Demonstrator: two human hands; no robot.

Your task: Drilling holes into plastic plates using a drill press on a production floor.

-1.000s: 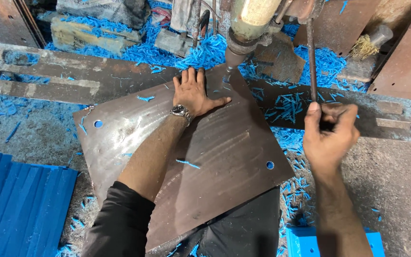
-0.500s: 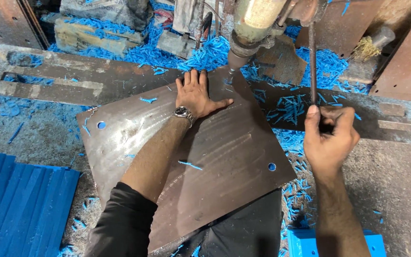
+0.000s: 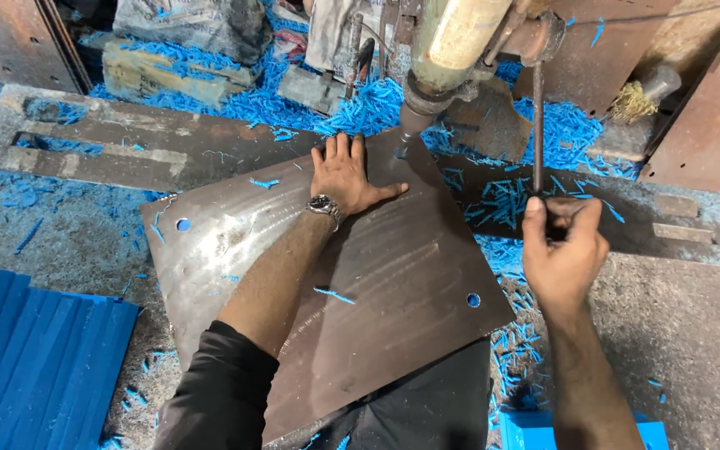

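A square brown steel plate lies tilted like a diamond on the drill table, with drilled holes near its left and right corners. My left hand, wearing a wristwatch, presses flat on the plate's far corner, fingers spread. Just right of it the drill bit of a drill press meets that corner. My right hand is closed around the lower end of the thin feed lever rod, to the right of the plate.
Blue shavings cover the slotted machine table. Blue panels are stacked at the lower left, a blue piece at the bottom. Rusty plates lean at the right.
The plate has turned slightly under my left hand. My right hand stays on the lever, a little lower in view.
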